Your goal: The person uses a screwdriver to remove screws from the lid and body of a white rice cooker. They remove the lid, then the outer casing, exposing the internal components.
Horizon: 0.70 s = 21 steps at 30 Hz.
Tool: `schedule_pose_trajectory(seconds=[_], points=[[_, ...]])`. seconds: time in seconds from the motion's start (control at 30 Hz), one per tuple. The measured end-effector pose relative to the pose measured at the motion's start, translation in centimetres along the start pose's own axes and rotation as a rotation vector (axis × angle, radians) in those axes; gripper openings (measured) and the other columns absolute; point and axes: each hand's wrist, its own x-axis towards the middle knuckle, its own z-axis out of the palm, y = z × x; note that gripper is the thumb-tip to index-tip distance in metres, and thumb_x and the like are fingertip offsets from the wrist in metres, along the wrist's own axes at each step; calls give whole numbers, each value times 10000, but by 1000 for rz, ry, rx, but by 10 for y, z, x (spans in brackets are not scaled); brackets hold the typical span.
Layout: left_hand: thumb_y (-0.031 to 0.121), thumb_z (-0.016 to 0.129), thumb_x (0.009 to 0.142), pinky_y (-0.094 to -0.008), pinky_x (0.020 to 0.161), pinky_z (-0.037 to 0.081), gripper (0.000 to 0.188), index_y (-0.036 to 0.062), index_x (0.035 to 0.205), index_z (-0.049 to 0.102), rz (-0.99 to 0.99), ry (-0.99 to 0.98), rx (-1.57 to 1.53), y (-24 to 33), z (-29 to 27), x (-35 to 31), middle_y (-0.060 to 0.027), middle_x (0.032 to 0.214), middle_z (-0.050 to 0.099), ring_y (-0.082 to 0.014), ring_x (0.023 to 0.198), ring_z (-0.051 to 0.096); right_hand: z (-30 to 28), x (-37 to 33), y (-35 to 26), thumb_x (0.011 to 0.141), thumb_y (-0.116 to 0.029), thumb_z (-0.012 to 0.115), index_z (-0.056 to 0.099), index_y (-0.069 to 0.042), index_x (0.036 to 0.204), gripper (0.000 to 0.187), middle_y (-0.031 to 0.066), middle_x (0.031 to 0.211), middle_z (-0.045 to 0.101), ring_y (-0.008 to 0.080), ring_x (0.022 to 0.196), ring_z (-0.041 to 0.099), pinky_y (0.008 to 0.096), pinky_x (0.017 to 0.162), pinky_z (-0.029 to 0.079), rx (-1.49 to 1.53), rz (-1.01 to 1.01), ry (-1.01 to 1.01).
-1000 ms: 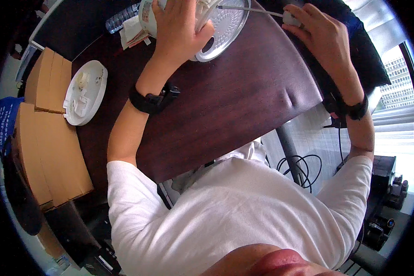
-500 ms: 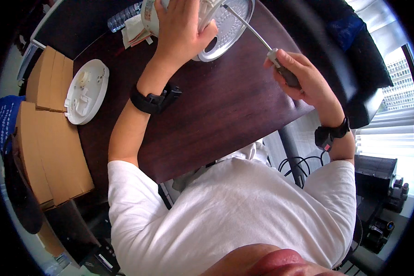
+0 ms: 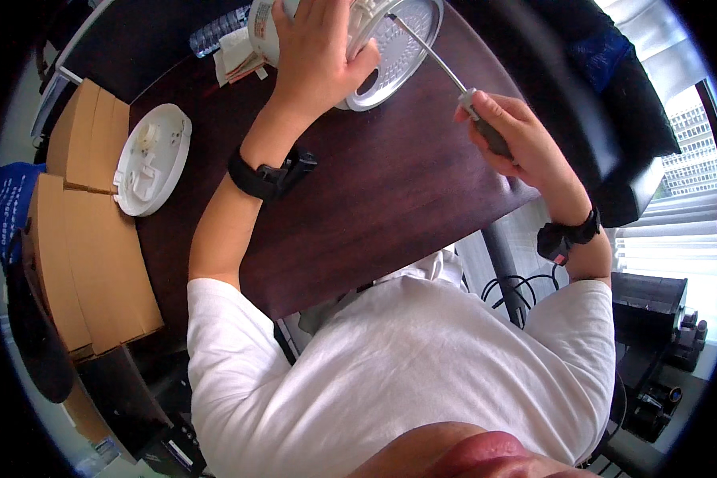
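At the top of the view, my left hand (image 3: 317, 73) wraps over a white round appliance (image 3: 263, 33), its thumb pressed on the near rim. A silver disc (image 3: 406, 52) with a dotted pattern and a hole near its edge spreads out from the appliance on the right. My right hand (image 3: 518, 137) grips a screwdriver (image 3: 434, 57) by its grey handle. The shaft slants up and left, and its tip meets the appliance's rim beside the disc; what it touches exactly is too small to tell. The appliance's far part is cut off by the frame.
A white round cover (image 3: 155, 163) with moulded inside parts lies on the dark table (image 3: 358, 215) at left, beside cardboard boxes (image 3: 95, 263). Behind are a plastic bottle (image 3: 215, 33) and folded tissues (image 3: 235, 57). A black chair (image 3: 613, 143) stands at right.
My right hand and the screwdriver handle have shifted slightly left, the wrist turning a little. The appliance and my left hand have moved barely right and down in the view.
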Motion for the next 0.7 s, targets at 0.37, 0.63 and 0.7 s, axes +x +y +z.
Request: schedule_pose_trajectory(seconds=[0.37, 0.63, 0.7], points=[[158, 652, 749, -620, 1125, 168, 748, 35, 1425, 355, -16, -17, 21, 1, -2, -1, -219, 1419, 417, -402, 1379, 350, 2, 6, 5, 982, -373, 589, 652, -17, 992, 362, 55, 649, 577, 122, 533, 568, 280, 465, 422, -613, -253, 303], [173, 619, 765, -595, 1125, 197, 704, 20, 1406, 371, 7, 17, 64, -1, 1, -3, -233, 1395, 431, -413, 1365, 361, -38, 13, -37, 839, -345, 702, 665, -179, 1073, 289, 34, 875, 635, 214, 709, 664, 328, 599, 532, -1656, -822, 683], [183, 609, 770, -582, 1122, 218, 692, 13, 1399, 377, 21, 26, 69, -1, 2, -2, -235, 1385, 440, -419, 1356, 369, -54, 18, -51, 824, -329, 704, 668, -221, 1097, 296, 12, 881, 613, 191, 768, 662, 318, 632, 533, -1703, -956, 676]])
